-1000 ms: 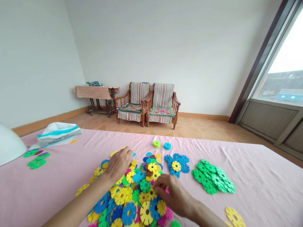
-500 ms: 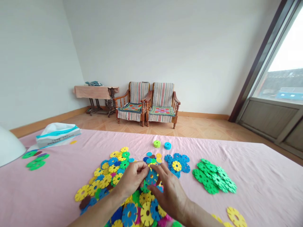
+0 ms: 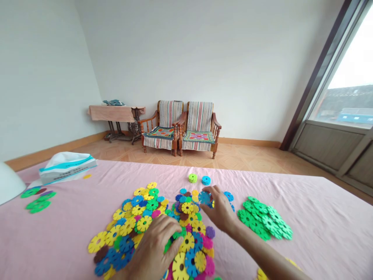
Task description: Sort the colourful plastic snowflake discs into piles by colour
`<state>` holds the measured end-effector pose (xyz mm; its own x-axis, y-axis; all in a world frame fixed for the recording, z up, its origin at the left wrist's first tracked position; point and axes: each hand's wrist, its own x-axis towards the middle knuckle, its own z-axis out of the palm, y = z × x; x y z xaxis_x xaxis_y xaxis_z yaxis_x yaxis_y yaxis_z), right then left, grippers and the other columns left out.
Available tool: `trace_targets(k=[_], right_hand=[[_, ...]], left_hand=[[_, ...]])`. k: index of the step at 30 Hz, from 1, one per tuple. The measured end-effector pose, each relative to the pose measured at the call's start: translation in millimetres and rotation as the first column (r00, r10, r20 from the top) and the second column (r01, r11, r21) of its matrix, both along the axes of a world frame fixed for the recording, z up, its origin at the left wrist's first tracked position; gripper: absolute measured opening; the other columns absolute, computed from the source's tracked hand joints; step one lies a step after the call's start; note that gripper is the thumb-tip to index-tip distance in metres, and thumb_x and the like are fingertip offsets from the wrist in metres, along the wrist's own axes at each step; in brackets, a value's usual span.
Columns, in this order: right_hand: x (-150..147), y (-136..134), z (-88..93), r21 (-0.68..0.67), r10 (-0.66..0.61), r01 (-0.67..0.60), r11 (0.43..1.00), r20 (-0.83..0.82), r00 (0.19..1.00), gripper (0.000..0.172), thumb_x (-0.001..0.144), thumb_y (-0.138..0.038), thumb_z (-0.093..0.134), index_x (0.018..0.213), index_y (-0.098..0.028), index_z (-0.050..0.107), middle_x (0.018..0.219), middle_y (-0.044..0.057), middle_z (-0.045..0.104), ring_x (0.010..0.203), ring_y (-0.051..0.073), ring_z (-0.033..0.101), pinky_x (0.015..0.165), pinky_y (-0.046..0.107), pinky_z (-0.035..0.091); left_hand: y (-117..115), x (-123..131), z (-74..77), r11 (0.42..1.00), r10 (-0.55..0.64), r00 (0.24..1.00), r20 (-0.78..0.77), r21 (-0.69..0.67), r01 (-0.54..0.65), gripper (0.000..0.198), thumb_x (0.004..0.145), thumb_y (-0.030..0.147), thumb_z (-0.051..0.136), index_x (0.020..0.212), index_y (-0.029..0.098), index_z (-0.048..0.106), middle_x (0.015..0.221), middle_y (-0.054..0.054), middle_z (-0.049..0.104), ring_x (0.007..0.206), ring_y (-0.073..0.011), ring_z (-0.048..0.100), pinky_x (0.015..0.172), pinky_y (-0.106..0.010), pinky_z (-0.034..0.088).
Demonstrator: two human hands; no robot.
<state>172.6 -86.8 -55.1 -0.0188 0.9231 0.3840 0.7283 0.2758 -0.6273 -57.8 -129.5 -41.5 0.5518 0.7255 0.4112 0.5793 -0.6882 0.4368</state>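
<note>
My right hand is over the group of blue notched discs, with a blue plastic snowflake disc between its thumb and fingers. My left hand is low over the big mixed pile of notched discs in yellow, blue, green, pink and brown. Its thumb and fingers are apart, close to a green disc, and nothing shows as held. A yellow disc lies just right of the left hand. Part of the pile is hidden beneath that hand.
Green discs form a heap at right. Small light-green and blue stacks stand toward the far edge. A tissue pack and several green discs lie at left on the pink cloth. Two wooden chairs stand beyond.
My hands were together over the pile around a blue disc. The right hand has moved away with a blue disc to the blue group; the left has come down and back over the pile.
</note>
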Motion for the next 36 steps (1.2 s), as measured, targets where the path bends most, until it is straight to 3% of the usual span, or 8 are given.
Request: trace_targets(k=[6,12,21,36], right_hand=[[39,79,-24.5,-0.015,-0.177,0.177,0.984,0.019,0.984,0.032,0.069,-0.021,0.067,0.1,-0.016,0.06,0.098,0.007,0.057,0.085,0.018,0.059,0.08,0.033,0.046],[43,120,-33.9,-0.08,-0.237,0.236,0.968,0.0,0.972,0.034,0.066,-0.022,0.068,0.099,-0.014,0.063,0.098,0.009,0.062,0.085,0.02,0.061,0.077,0.031,0.048],[41,126,-34.4,-0.164,-0.225,0.224,0.961,0.012,0.974,0.031,0.064,-0.024,0.066,0.094,-0.016,0.067,0.085,0.006,0.068,0.077,0.021,0.064,0.062,0.026,0.047],[42,123,-31.8,-0.149,-0.193,0.202,0.968,0.078,0.978,0.031,0.063,-0.023,0.066,0.093,-0.016,0.067,0.09,0.007,0.068,0.085,0.023,0.064,0.069,0.028,0.047]], left_hand=[[1,-1,-11.1,0.999,-0.017,0.997,-0.08,0.045,0.021,0.01,0.088,0.021,0.056,0.095,0.023,0.062,0.098,-0.005,0.064,0.093,-0.0207,0.059,0.085,-0.035,0.05],[2,-1,-14.6,0.998,-0.019,0.998,-0.056,0.052,0.022,0.016,0.085,0.016,0.055,0.099,0.023,0.062,0.097,-0.005,0.066,0.092,-0.0206,0.061,0.085,-0.035,0.051],[1,0,-11.3,0.999,-0.018,0.999,-0.039,0.049,0.02,0.017,0.085,0.016,0.054,0.098,0.022,0.062,0.096,-0.007,0.066,0.091,-0.0204,0.061,0.084,-0.034,0.052],[0,1,-8.2,0.998,-0.015,1.0,-0.019,0.054,0.016,0.018,0.083,0.016,0.056,0.097,0.023,0.064,0.095,-0.006,0.067,0.09,-0.0203,0.062,0.084,-0.033,0.053]])
